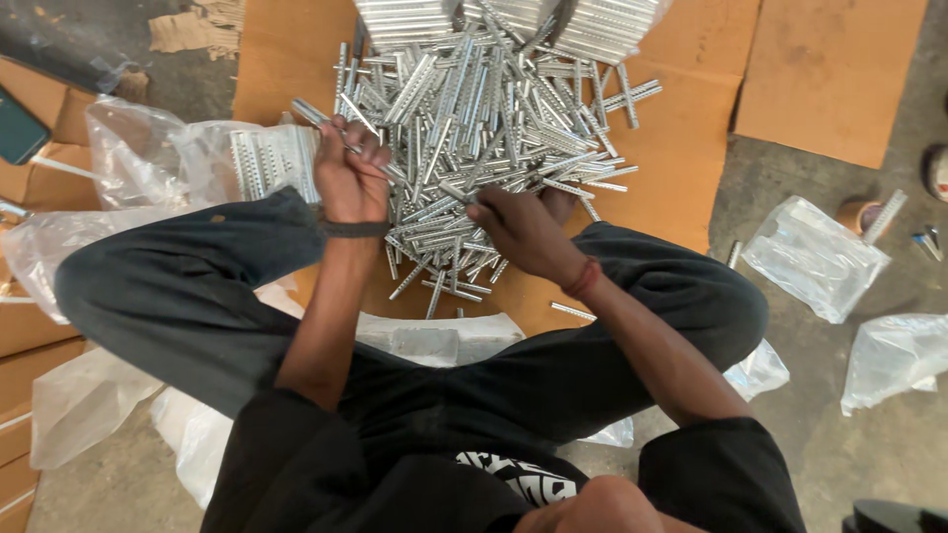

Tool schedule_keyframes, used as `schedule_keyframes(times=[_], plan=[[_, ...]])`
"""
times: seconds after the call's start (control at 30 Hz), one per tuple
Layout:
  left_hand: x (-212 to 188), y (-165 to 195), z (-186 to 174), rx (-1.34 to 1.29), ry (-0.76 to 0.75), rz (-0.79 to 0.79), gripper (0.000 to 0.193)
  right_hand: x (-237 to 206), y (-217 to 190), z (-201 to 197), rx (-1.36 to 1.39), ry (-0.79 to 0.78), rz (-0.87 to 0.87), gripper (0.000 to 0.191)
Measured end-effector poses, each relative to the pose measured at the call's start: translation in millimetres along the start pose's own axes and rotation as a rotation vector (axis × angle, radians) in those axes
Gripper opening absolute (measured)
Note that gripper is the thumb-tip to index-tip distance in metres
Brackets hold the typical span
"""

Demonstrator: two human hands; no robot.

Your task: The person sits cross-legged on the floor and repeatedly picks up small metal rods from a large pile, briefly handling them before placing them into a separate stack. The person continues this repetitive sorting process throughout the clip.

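A big heap of silver notched metal strips (494, 128) lies on brown cardboard (681, 148) in front of my crossed legs. My left hand (348, 178) is closed around a small bunch of the strips (318, 115), held at the heap's left edge. My right hand (523, 229) rests on the near side of the heap and pinches one strip (456, 192) between its fingers. A red band circles my right wrist, a dark one my left.
Clear plastic bags lie around: one with strips inside (267, 158) at the left, empty ones (815, 257) on the concrete at the right. Stacked strip bundles (602, 25) sit at the top. More cardboard (829, 69) lies far right; a tape roll (857, 212) is nearby.
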State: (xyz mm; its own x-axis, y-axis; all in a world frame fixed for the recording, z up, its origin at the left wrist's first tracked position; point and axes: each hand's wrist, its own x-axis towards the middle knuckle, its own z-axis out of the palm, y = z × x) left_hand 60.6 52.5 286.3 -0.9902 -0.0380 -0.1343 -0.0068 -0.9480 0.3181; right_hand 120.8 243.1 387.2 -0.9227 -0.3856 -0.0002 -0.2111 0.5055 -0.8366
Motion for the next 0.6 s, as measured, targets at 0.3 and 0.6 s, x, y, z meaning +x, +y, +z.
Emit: schedule_keyframes(times=[0.3,0.6], plan=[[-28,-49,20,-0.049,0.02,0.064,0.017,-10,20,26,-0.269,0.147,-0.072,0.024],[14,-30,-19,0.037,-0.117,-0.185,0.021,-14,47,22,1.215,-0.434,0.858,0.03]])
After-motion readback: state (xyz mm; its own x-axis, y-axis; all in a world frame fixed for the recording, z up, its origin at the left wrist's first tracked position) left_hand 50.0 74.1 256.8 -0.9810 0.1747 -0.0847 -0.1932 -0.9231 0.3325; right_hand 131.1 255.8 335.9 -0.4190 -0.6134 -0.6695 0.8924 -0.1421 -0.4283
